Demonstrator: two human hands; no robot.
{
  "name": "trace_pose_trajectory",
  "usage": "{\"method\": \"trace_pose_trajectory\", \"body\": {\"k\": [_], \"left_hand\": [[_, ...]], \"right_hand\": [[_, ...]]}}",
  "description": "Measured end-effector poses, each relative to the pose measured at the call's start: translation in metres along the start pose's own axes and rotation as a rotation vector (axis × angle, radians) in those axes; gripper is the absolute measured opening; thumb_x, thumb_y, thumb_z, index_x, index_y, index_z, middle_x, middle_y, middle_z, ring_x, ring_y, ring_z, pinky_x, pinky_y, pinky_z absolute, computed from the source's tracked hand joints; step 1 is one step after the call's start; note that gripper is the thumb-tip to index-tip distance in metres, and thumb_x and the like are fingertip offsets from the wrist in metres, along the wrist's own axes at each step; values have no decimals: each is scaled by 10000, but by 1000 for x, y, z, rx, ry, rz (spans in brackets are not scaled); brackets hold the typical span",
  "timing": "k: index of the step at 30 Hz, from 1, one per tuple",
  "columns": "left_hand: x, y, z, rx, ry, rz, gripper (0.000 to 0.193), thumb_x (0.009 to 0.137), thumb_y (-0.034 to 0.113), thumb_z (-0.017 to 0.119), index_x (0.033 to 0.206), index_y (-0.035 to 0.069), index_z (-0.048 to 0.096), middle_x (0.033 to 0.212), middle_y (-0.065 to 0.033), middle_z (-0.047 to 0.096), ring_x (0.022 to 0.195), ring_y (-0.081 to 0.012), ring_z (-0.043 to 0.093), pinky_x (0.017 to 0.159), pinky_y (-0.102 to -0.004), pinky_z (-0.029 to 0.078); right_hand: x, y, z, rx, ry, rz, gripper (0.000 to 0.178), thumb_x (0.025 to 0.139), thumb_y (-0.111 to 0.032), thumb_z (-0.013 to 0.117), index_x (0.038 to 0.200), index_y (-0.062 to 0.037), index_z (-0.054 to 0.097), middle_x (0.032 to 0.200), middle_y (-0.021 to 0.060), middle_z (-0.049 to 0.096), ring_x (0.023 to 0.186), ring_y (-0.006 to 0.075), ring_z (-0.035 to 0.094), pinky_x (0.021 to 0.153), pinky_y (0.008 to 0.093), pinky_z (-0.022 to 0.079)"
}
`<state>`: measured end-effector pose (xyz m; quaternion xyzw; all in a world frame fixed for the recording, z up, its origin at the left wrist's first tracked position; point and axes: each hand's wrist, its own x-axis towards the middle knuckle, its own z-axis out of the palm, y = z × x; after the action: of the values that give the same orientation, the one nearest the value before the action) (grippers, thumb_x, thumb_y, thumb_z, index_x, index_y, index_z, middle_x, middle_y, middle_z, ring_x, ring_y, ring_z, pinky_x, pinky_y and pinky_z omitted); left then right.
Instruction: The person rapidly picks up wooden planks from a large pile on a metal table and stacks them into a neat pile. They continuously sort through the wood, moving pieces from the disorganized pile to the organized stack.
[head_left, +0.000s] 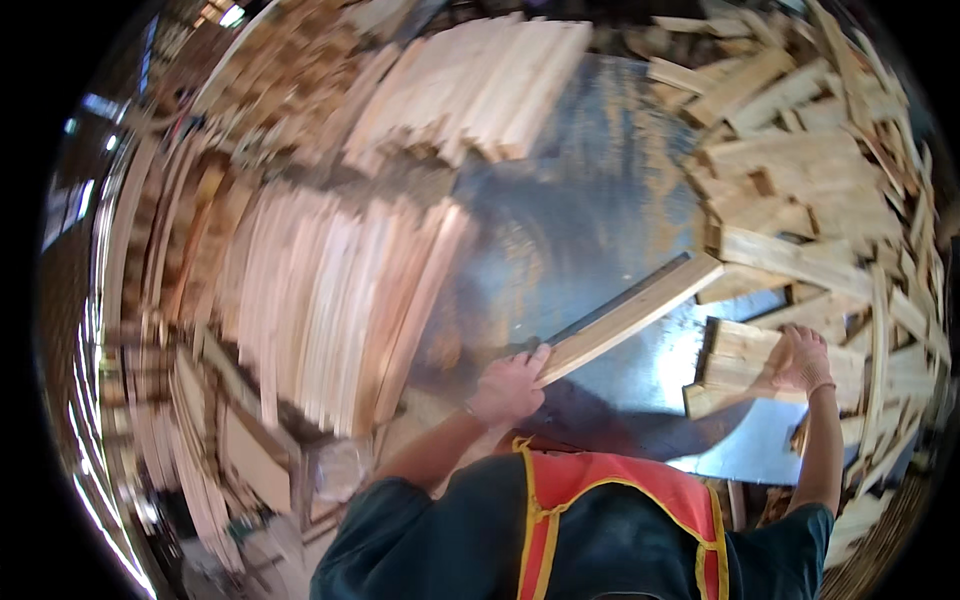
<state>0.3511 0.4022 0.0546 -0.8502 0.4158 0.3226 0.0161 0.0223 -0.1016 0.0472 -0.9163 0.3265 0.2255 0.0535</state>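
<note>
Head view: our left hand (508,386) clamps a plank (632,316); whether our right hand (803,358) grips the short board (742,360), we cannot tell. Left of these grips, slats (325,300) lie stacked; rightward, offcuts (815,180) lie unstacked.

We see a dark table (570,210) that looks like sheet metal, glossy where light strikes, dulled elsewhere by powdery streaks (655,150). The plank (630,315) and block (745,352) are pale, matt wood, smooth-faced. We find the scraps (810,170) rougher wood; the vest (620,480) and shirt (430,540) are cloth, the shirt matt.
</note>
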Motion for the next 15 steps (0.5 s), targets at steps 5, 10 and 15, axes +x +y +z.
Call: {"method": "trace_pose_trajectory", "body": {"k": [5,10,15], "left_hand": [[-82,-98,35,173,183,-269,740,982,346,548,1657,111,360,1631,-186,461,1537,-354,407,1225,-499,352],[-118,-249,128,465,757,-249,641,1009,241,489,1633,127,393,1692,-123,362,1559,-346,349,1281,-534,269],[-97,-221,101,400,735,-387,628,928,174,596,1544,141,483,1550,-143,496,1466,-352,450,1182,-471,411]], "right_hand": [[34,-34,11,-223,-248,-41,992,570,-502,933,1411,-121,571,1399,140,631,1338,354,587,1135,447,485],[-4,-85,18,-126,-229,-200,1012,589,-571,916,1415,-112,552,1417,163,619,1369,386,566,1155,470,476],[-71,-151,29,-244,-24,-316,877,697,-503,826,1433,-122,540,1503,185,527,1436,474,457,1146,601,441]]}}
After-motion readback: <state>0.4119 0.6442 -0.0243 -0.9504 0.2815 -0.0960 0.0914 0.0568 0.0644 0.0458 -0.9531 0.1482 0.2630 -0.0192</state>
